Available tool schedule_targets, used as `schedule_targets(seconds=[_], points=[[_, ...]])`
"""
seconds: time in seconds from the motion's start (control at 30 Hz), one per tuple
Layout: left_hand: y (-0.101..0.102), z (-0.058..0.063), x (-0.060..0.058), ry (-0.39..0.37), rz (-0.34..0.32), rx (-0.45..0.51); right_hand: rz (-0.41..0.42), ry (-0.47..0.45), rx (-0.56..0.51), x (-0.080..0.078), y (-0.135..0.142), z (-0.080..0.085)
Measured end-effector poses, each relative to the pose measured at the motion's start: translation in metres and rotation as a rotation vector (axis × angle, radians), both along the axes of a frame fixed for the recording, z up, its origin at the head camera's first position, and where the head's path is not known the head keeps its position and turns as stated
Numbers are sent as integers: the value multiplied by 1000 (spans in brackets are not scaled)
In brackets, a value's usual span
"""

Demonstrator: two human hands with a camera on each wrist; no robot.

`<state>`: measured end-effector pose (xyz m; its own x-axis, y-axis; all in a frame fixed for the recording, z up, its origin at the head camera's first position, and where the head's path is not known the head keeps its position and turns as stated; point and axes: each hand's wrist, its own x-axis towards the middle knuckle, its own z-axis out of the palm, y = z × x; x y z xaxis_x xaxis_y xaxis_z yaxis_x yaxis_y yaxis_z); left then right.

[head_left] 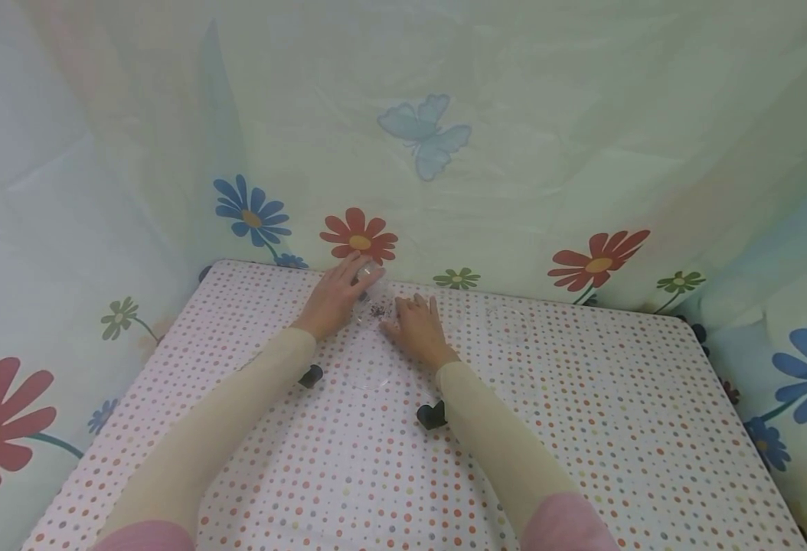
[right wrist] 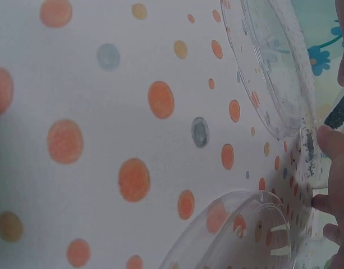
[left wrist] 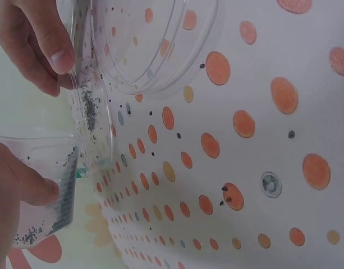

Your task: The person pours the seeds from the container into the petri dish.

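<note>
My left hand [head_left: 334,298] grips a small clear plastic cup [left wrist: 51,216], its thumb along the side. Fine dark grains lie inside the cup, which is tilted over a shallow clear dish [left wrist: 104,151]. A pile of the same dark grains [left wrist: 90,109] lies in that dish. To the right of it, my right hand [head_left: 417,329] has its fingers extended, with fingertips [left wrist: 62,60] right at the dish's rim. In the right wrist view, the thumb [right wrist: 335,143] of that hand points toward the grains.
Another clear round dish [left wrist: 208,42] lies nearer my body, and a further clear one [right wrist: 216,224] stands to the right. Loose grains [left wrist: 291,134] are scattered on the dotted tablecloth [head_left: 583,428]. A flowered curtain [head_left: 500,191] hangs right behind the table's far edge.
</note>
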<state>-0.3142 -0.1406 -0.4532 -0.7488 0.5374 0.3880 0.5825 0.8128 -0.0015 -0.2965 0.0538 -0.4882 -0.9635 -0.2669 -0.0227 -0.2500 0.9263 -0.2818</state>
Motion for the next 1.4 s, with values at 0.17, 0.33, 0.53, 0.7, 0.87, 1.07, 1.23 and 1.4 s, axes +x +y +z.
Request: schedule_targets(seconds=[0.17,0.33,0.53,0.7,0.87,1.07,1.23,1.4], points=[[1,1,2,-4,2,-21,-3,6,4,1,0,-1],[1,2,4,15,-5,-37,-3,3,15,2,0,-1],[2,3,5,17,-3,-39,3,8,20,3,2,-1],[3,4,7,-10,13,16,8,19,15,3,3,-1],[3,3,2,-2,30,104,13,17,-9,4,5,0],[-1,-1,-4,-35,75,206,33,41,-27,4,10,3],[-1,2,-5,-42,73,270,49,67,-29,2,16,4],[-1,5,-2,-68,99,281,42,69,-26,1,23,6]])
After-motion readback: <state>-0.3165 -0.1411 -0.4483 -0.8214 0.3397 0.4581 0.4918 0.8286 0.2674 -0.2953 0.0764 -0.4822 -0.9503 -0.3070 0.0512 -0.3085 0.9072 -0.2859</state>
